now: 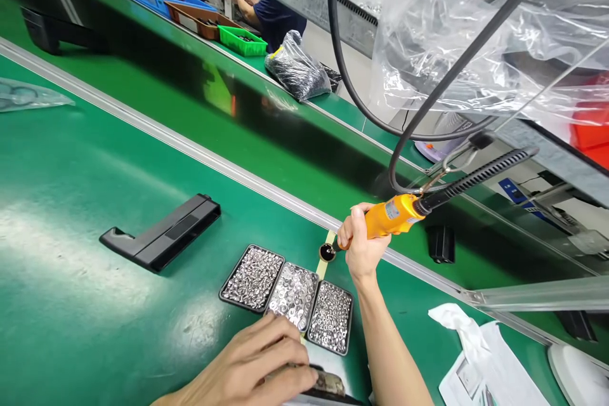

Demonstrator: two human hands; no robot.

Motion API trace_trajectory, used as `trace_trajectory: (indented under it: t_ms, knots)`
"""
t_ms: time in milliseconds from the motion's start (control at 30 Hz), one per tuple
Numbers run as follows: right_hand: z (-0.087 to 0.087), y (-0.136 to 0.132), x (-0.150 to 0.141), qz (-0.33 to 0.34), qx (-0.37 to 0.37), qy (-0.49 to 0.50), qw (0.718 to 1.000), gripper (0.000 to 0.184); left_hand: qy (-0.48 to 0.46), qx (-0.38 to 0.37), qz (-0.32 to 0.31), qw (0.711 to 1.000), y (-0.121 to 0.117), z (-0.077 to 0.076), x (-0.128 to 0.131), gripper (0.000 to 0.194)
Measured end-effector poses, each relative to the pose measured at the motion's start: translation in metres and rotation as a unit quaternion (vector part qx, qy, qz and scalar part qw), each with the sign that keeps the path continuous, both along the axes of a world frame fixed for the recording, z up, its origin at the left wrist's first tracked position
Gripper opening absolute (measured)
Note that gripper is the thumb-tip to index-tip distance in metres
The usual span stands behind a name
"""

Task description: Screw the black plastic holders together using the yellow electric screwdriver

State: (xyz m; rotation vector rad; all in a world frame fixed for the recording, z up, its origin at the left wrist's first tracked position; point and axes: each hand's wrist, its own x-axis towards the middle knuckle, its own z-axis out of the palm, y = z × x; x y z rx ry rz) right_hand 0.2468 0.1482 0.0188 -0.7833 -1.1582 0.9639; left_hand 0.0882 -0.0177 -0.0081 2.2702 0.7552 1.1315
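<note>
My right hand (359,242) is wrapped around an orange electric screwdriver (392,216), tilted with its tip toward a small dark round part (327,252) on the green table. A black cable (361,101) runs up from the tool. My left hand (259,361) rests near the front edge, fingers curled down on a dark object (328,384) that is mostly hidden. Three black trays (289,295) of small silvery screws and washers lie side by side just beyond my left hand.
A long black plastic part (162,238) lies left of the trays. An aluminium rail (190,147) crosses the table diagonally. Behind it another person (266,13) works beside blue, brown and green bins (242,41) and a black bag (297,70). White paper (480,355) lies at right.
</note>
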Motion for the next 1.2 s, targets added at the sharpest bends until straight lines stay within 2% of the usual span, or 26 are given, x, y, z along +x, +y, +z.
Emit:
trace_trajectory:
  t_ms: [67, 200, 267, 433, 633, 767, 867, 967, 1067, 1200]
  knots:
    - [0.003, -0.001, 0.002, -0.003, 0.004, -0.001, 1.000, 0.027, 0.023, -0.010, 0.001, 1.000, -0.002, 0.000, -0.001, 0.044]
    - [0.005, -0.002, 0.005, -0.002, 0.006, -0.005, 1.000, 0.027, -0.004, 0.020, 0.004, 1.000, -0.002, 0.003, -0.003, 0.031]
    - [0.004, -0.003, 0.006, -0.003, 0.005, -0.006, 1.000, 0.026, 0.017, -0.003, 0.013, 1.000, -0.003, 0.006, -0.004, 0.026]
    - [0.002, -0.006, 0.008, -0.002, 0.000, -0.007, 1.000, 0.023, 0.036, -0.022, 0.008, 0.999, -0.006, 0.008, -0.004, 0.027]
    - [0.002, -0.007, 0.008, -0.001, -0.010, -0.011, 1.000, 0.026, -0.028, 0.002, 0.005, 1.000, -0.003, 0.000, 0.002, 0.026]
    - [0.008, -0.008, 0.009, -0.006, -0.013, -0.014, 1.000, 0.026, -0.046, -0.020, -0.010, 0.999, -0.002, 0.000, 0.003, 0.028]
    - [0.021, -0.013, 0.011, -0.018, -0.014, -0.008, 1.000, 0.026, -0.088, -0.078, -0.019, 0.993, -0.002, 0.003, 0.002, 0.030]
    - [0.044, -0.025, 0.018, -0.026, -0.018, 0.008, 0.999, 0.025, -0.099, -0.124, -0.024, 0.987, -0.004, 0.007, 0.000, 0.031]
    - [0.069, -0.043, 0.027, -0.010, -0.026, 0.020, 0.999, 0.021, -0.074, -0.145, -0.022, 0.986, -0.006, 0.010, -0.001, 0.037]
    - [0.095, -0.081, 0.039, 0.035, -0.056, 0.036, 0.997, 0.016, -0.007, -0.170, -0.031, 0.985, -0.011, 0.011, -0.001, 0.059]
